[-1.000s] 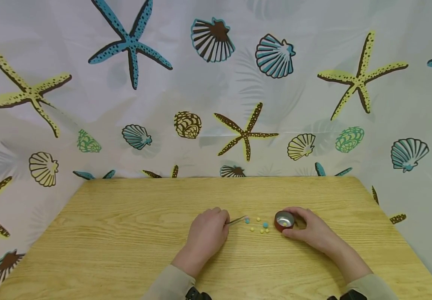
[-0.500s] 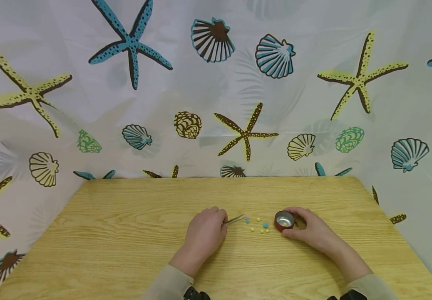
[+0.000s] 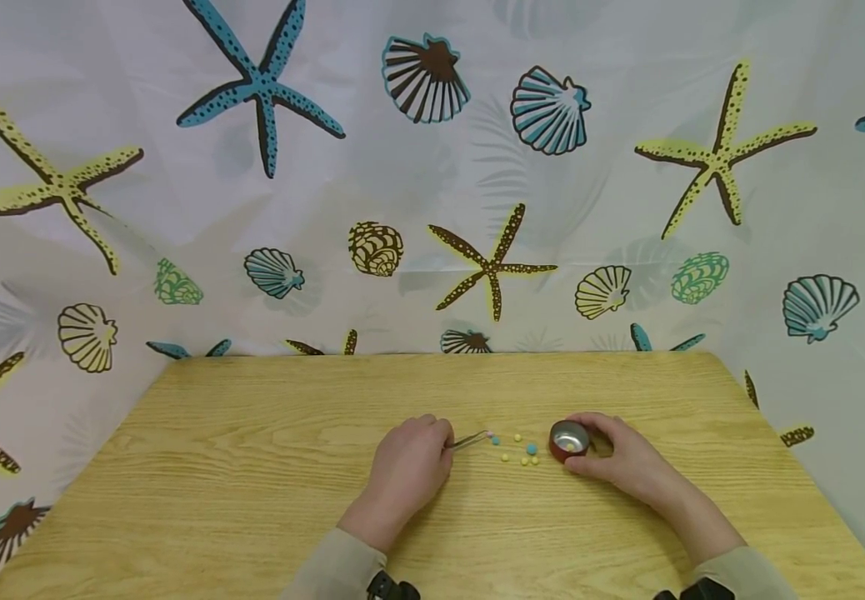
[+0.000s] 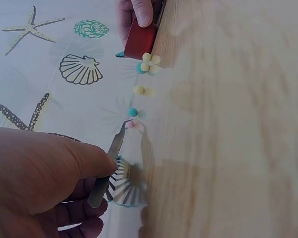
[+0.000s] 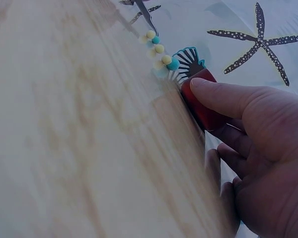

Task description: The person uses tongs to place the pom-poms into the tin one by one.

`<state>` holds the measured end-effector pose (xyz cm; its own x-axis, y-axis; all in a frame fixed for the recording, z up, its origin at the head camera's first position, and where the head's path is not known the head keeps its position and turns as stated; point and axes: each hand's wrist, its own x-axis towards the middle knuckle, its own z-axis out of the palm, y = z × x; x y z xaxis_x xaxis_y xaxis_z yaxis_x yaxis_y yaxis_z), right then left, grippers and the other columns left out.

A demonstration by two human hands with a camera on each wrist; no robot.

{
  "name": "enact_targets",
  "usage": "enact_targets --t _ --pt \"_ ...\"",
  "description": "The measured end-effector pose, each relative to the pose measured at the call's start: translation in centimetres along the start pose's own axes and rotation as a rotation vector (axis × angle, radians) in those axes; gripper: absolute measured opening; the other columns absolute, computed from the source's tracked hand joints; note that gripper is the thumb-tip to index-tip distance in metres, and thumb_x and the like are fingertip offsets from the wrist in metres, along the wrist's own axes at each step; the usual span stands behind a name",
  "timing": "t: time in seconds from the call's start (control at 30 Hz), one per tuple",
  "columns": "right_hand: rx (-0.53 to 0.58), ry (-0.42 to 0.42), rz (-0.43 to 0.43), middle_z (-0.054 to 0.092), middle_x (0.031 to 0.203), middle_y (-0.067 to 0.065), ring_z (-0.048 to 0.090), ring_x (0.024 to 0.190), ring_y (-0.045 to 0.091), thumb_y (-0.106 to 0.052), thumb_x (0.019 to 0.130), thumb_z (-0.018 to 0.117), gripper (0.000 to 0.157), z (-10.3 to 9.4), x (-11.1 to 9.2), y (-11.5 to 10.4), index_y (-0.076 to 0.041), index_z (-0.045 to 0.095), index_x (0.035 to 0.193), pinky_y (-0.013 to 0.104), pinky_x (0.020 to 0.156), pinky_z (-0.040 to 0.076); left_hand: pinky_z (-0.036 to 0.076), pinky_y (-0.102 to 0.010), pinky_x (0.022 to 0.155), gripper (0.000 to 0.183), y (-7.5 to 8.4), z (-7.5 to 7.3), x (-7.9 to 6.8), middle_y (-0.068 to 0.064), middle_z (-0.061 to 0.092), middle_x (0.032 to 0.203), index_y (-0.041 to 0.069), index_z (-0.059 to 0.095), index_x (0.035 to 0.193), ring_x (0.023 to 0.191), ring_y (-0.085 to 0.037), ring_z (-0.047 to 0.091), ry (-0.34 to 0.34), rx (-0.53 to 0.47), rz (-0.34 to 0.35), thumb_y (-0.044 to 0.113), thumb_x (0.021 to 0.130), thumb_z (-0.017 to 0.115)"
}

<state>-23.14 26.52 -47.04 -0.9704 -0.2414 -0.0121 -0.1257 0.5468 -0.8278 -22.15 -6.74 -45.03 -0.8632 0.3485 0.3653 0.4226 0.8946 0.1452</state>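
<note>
My left hand [image 3: 412, 467] pinches a pair of bent-tip metal tweezers [image 4: 112, 157] between thumb and fingers. At their tips is a small pink bead [image 4: 130, 124], right next to a blue bead [image 4: 133, 112]. My right hand [image 3: 631, 468] grips a small round red tin [image 5: 208, 116], thumb on the near side and fingers on the far side. The tin stands upright on the table, and its silver inside holds a yellow bead [image 3: 570, 448]. Between the hands lie several yellow beads [image 3: 525, 461] and a larger blue bead [image 3: 532, 450].
A light wood-grain table [image 3: 252, 467] lies under both hands. Behind it and along its sides hangs a white cloth [image 3: 327, 192] printed with starfish and shells.
The left hand and tweezers have shifted slightly left, and the pink bead now shows at the tips beside the blue one. The right hand and tin have stayed put.
</note>
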Motion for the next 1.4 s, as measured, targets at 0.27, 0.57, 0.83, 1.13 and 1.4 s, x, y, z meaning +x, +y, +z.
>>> enact_targets --t 0.27,0.57,0.83,1.13,1.4 --pt "0.005 0.004 0.0 0.061 0.148 0.015 0.048 0.147 0.042 -0.035 0.094 0.092 0.065 -0.1 0.1 0.0 -0.016 0.065 0.15 0.068 0.121 0.033 0.053 -0.032 0.063 0.016 -0.2 0.1 0.2 0.002 0.063 0.08 0.013 0.074 0.089 0.07 -0.016 0.06 0.021 -0.025 -0.008 0.01 0.094 0.089" --pt "0.01 -0.002 -0.004 0.062 0.148 0.013 0.047 0.148 0.042 -0.035 0.094 0.092 0.065 -0.1 0.0 0.1 -0.015 0.064 0.15 0.068 0.122 0.032 0.055 -0.034 0.067 0.014 0.2 -0.1 0.5 0.002 0.064 0.083 0.013 0.075 0.092 0.073 -0.017 0.061 0.037 -0.048 -0.013 0.012 0.097 0.087" --pt "0.013 0.0 -0.007 0.064 0.147 0.012 0.046 0.149 0.042 -0.035 0.094 0.091 0.064 -0.1 0.1 0.2 -0.015 0.065 0.149 0.068 0.123 0.031 0.057 -0.036 0.07 0.01 1.8 -0.5 1.1 0.0 0.068 0.087 0.011 0.076 0.095 0.077 -0.019 0.065 0.058 -0.049 0.018 0.012 0.098 0.086" --pt "0.02 -0.006 -0.007 0.065 0.145 0.01 0.047 0.149 0.041 -0.035 0.094 0.092 0.063 -0.2 0.3 0.4 -0.016 0.066 0.148 0.068 0.123 0.031 0.056 -0.035 0.07 0.009 3.7 -0.5 1.7 0.002 0.068 0.088 0.013 0.077 0.097 0.078 -0.018 0.064 0.068 -0.062 0.047 0.014 0.099 0.086" --pt "0.032 -0.01 -0.017 0.066 0.144 0.009 0.047 0.148 0.041 -0.035 0.094 0.092 0.062 -0.1 0.3 0.4 -0.016 0.066 0.148 0.068 0.123 0.031 0.055 -0.033 0.071 0.011 5.2 0.0 2.4 0.003 0.068 0.089 0.015 0.076 0.096 0.079 -0.017 0.063 0.061 -0.052 0.08 0.017 0.099 0.087"
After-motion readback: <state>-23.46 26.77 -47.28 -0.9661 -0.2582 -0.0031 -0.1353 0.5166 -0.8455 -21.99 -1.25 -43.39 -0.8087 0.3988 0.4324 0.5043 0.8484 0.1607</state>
